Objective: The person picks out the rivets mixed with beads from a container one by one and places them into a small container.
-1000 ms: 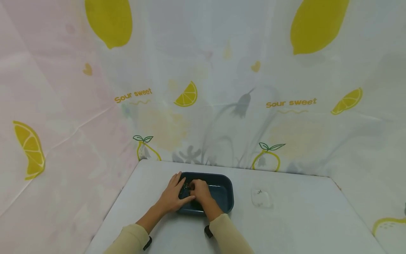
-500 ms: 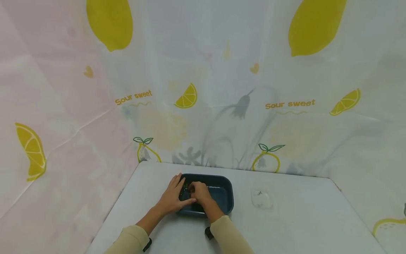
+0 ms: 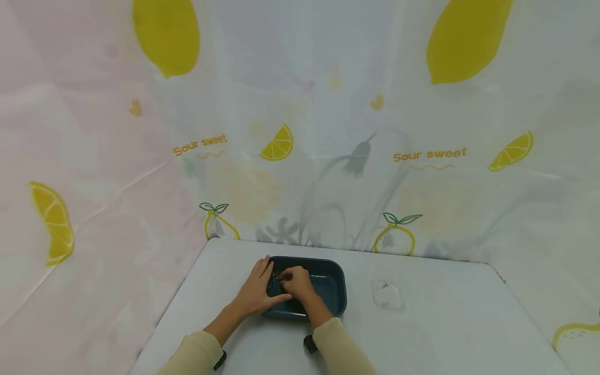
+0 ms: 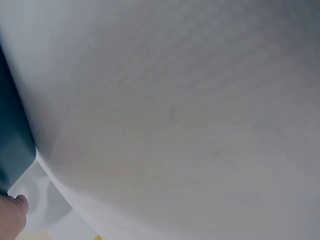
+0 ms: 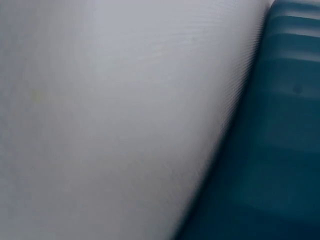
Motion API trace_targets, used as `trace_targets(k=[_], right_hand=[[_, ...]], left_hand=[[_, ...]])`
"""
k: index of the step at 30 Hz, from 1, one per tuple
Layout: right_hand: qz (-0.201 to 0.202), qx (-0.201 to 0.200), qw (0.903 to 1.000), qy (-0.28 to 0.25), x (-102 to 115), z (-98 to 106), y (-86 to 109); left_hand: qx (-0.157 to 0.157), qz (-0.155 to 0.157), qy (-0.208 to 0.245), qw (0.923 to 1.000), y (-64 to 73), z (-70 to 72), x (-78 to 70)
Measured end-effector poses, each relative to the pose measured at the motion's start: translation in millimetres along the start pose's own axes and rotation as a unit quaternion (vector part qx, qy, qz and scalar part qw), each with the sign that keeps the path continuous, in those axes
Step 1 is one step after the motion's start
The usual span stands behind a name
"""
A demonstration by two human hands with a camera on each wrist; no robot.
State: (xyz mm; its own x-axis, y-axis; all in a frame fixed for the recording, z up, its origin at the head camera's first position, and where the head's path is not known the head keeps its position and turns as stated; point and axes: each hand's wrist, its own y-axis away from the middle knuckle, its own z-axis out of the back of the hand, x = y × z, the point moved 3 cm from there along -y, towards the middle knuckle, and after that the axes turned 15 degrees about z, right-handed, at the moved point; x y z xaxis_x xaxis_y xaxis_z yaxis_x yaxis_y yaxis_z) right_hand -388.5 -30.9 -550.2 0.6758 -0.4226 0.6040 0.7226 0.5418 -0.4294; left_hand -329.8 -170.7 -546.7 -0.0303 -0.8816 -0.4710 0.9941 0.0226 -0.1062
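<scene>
A dark blue rectangular baking dish (image 3: 328, 291) stands on the white table. My left hand (image 3: 254, 291) lies along its left end, fingers straight toward the far rim and thumb stretched over the dish. My right hand (image 3: 297, 284) reaches inside with curled fingers, its fingertips pinching at a small dark, glinting thing (image 3: 275, 276) near the left end. That thing is mostly hidden between the hands, and its kind does not show. In the left wrist view, a bit of the hand (image 4: 12, 215) appears by the dish's outer wall (image 4: 12, 135). The right wrist view shows only the dish wall (image 5: 265, 165) and tabletop.
Right of the dish, a small clear square tray (image 3: 388, 294) with tiny dark marks or bits sits on the white table (image 3: 445, 323). A lemon-printed curtain (image 3: 328, 198) rises behind the table's far edge and along its left side.
Both hands keep their places at the dish. The right hand's fingers shift slightly over the small dark thing. The whole head view drifts a little.
</scene>
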Motion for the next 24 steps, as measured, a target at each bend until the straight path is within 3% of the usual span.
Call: trace_targets(k=[9,16,20,24], right_hand=[[0.003,-0.004,1.0,0.006,6.6,8.0,2.3],[-0.011,-0.036,0.9992,-0.016,8.2,14.0,2.6],[-0.019,-0.033,0.9984,-0.042,11.8,24.6,5.8],[-0.034,-0.047,0.9928,-0.105,12.7,44.1,10.6]], left_hand=[[-0.015,-0.007,-0.035,0.9993,-2.3,0.0,-3.0],[-0.016,-0.028,-0.044,0.9985,-2.3,-0.3,-1.5],[-0.008,-0.019,-0.049,0.9986,-2.3,-1.5,0.8],[0.001,-0.008,-0.035,0.9993,-2.7,-1.9,0.8]])
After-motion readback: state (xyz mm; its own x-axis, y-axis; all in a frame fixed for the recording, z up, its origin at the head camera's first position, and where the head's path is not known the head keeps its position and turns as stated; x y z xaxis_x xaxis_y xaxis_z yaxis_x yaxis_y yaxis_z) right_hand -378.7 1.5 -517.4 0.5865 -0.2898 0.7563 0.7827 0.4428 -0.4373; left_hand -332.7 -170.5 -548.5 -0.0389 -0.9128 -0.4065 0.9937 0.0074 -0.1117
